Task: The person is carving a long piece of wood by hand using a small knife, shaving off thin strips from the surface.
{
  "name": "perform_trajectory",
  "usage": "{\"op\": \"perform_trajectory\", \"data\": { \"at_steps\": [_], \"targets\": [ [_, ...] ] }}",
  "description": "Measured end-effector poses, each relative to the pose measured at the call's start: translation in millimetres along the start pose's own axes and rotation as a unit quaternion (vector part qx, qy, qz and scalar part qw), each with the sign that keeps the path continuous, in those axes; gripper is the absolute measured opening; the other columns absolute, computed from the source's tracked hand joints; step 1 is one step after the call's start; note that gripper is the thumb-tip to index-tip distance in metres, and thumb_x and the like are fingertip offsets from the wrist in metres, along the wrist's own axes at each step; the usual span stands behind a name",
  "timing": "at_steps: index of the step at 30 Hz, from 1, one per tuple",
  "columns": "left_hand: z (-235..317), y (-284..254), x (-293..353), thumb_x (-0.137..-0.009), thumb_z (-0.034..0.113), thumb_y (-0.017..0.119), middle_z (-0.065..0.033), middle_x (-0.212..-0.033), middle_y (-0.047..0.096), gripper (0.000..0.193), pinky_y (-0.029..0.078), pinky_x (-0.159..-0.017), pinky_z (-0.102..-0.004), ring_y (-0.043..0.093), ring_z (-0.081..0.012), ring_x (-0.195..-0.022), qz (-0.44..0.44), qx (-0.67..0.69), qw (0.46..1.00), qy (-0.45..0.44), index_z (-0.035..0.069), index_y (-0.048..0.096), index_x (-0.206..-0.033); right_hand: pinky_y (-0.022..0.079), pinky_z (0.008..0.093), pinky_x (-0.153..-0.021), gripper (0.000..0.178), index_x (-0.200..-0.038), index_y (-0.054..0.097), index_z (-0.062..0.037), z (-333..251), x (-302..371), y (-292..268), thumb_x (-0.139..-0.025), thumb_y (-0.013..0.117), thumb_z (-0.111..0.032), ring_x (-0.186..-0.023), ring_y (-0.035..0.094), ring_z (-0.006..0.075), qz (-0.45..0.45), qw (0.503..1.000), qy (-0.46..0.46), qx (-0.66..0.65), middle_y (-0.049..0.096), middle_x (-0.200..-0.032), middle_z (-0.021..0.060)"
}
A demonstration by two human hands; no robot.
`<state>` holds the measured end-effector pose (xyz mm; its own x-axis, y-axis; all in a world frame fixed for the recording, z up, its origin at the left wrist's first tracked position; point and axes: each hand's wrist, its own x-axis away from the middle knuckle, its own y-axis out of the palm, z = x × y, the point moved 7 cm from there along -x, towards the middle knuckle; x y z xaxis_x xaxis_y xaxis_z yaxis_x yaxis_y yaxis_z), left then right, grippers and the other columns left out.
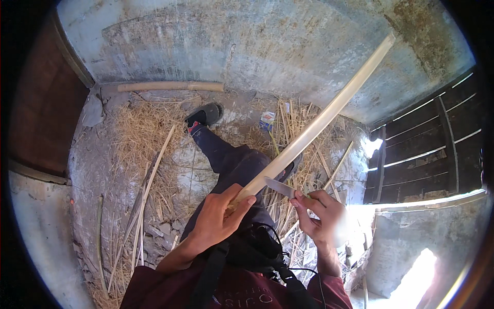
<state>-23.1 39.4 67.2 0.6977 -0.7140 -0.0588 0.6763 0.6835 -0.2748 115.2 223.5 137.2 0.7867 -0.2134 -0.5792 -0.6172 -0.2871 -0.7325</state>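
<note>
A long, pale bamboo strip (309, 132) slants from my lap up toward the far right, its far end in front of the wall. My left hand (218, 212) is closed around its near end, thumb lying along the side. In my right hand (318, 215) is a knife (279, 186), pinched by the handle, which the fingers mostly cover. The blade's tip touches or nearly touches the strip's edge, just beyond my left hand; I cannot tell whether it cuts in. Beneath the strip are my legs in dark trousers (222, 152), one dark shoe (208, 113) stretched out ahead.
Shavings (141, 131) and thin split sticks (152, 190) litter the floor on both sides. A bamboo pole (170, 87) lies along the base of the stained wall (206, 46). A small box (267, 121) sits by the shavings. Dark slatted boards (422, 149) stand at the right.
</note>
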Motion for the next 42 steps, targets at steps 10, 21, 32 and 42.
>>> {"op": "perform_trajectory", "data": {
  "at_steps": [10,21,32,42],
  "targets": [
    [11.9,-2.6,1.5,-0.109,0.027,0.069,-0.0136,-0.058,0.049,0.030,0.036,-0.048,-0.0398,0.052,-0.0267,-0.044,-0.001,-0.001,1.000,0.007,0.004,0.060,-0.093,0.042,0.0297,-0.049,0.017,-0.087,0.083,-0.0050,-7.6,-7.0,-11.1,-0.077,0.095,-0.011,-0.054,0.061,0.0176,0.043,0.998,-0.037,0.004,0.066,-0.069,0.0070],
    [18.3,-7.5,2.1,-0.108,0.027,0.069,-0.0143,-0.058,0.050,0.029,0.037,-0.047,-0.0412,0.057,-0.0293,-0.046,-0.011,-0.020,1.000,0.005,0.004,0.059,-0.094,0.041,0.0307,-0.050,0.017,-0.084,0.081,-0.0065,-8.4,-7.1,-13.8,-0.077,0.096,-0.012,-0.056,0.060,0.0176,0.064,0.996,-0.060,0.016,0.067,-0.073,0.0070],
    [19.7,-10.7,4.2,-0.107,0.025,0.071,-0.0151,-0.058,0.052,0.029,0.038,-0.047,-0.0414,0.057,-0.0325,-0.046,-0.004,-0.009,1.000,0.001,0.003,0.059,-0.092,0.037,0.0312,-0.049,0.014,-0.082,0.079,-0.0065,0.3,-3.6,-11.8,-0.080,0.093,-0.009,-0.055,0.058,0.0163,0.105,0.991,-0.076,0.035,0.067,-0.072,0.0072],
    [-13.4,-15.6,24.8,-0.106,0.026,0.073,-0.0113,-0.059,0.045,0.034,0.032,-0.050,-0.0375,0.039,-0.0223,-0.047,0.019,0.001,1.000,-0.003,0.001,0.058,-0.088,0.052,0.0311,-0.069,0.013,-0.102,0.073,0.0023,73.6,-9.4,-61.8,-0.096,0.081,-0.007,-0.077,0.069,0.0164,0.200,0.972,0.125,0.004,0.074,-0.084,0.0124]
  ]
}}
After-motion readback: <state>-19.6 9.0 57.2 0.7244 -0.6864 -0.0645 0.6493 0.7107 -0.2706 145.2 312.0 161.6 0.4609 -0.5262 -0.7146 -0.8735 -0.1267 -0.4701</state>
